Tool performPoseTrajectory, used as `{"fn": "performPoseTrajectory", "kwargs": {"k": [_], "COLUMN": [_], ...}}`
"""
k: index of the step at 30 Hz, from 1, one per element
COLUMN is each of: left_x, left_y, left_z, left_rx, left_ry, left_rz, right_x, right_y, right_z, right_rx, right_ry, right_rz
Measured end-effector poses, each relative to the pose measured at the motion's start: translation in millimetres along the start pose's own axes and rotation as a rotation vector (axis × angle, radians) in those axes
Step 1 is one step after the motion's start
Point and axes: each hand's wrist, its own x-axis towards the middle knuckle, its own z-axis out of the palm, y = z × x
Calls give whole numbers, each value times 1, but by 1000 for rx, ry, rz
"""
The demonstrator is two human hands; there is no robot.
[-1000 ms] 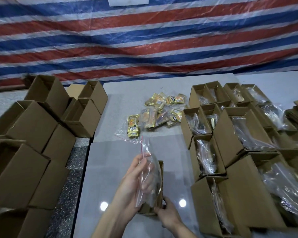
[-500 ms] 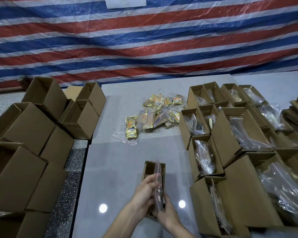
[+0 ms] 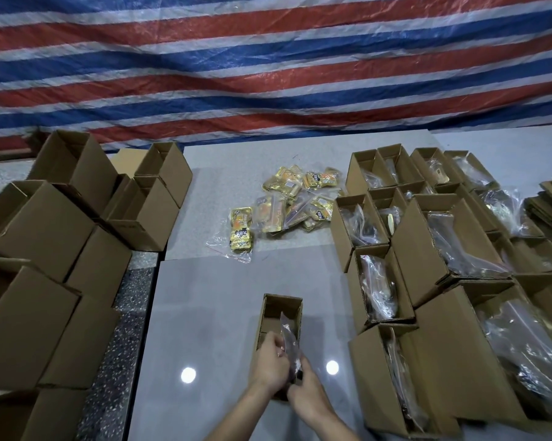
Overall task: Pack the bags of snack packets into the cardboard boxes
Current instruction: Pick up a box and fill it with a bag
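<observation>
Both hands, left hand (image 3: 269, 366) and right hand (image 3: 308, 394), pinch a clear bag (image 3: 290, 340) half inside a box (image 3: 281, 316), loose packets (image 3: 287, 205) at 12 o'clock

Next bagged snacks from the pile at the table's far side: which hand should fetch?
Probably left. The pile lies ahead, slightly left of the open box. The left hand sits on that side; the right hand is nearer the packed boxes. Both hold the bag.

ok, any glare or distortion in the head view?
Head view: two round lamp reflections on the glossy grey tabletop, flanking the open cardboard box; wide-angle bowing at the striped tarp; clear bags at right glint; both hands slightly soft.
</observation>
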Motion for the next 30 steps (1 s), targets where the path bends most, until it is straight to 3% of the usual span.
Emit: {"fn": "performPoseTrajectory", "kwargs": {"k": [9, 14, 17, 20, 24, 26, 30], "left_x": [5, 5, -1, -11, -14, -9, 1], "left_y": [-6, 2, 16, 34, 41, 35, 16], "left_z": [10, 12, 10, 10, 12, 11, 14], "left_rx": [266, 100, 48, 34, -80, -34, 104], "left_ry": [11, 43, 93, 170, 62, 108, 113], "left_rz": [-25, 44, 67, 219, 198, 173, 150], "right_x": [-4, -4, -1, -1, -2, 3, -6], "right_y": [-6, -8, -3, -2, 2, 1, -10], "right_z": [0, -2, -2, -2, 0, 3, 3], "right_rx": [-12, -87, -181, -11, 32, 196, 35], "right_ry": [18, 13, 40, 40, 59, 116, 114], "right_rz": [24, 28, -87, -176, -121, -65, -108]}}
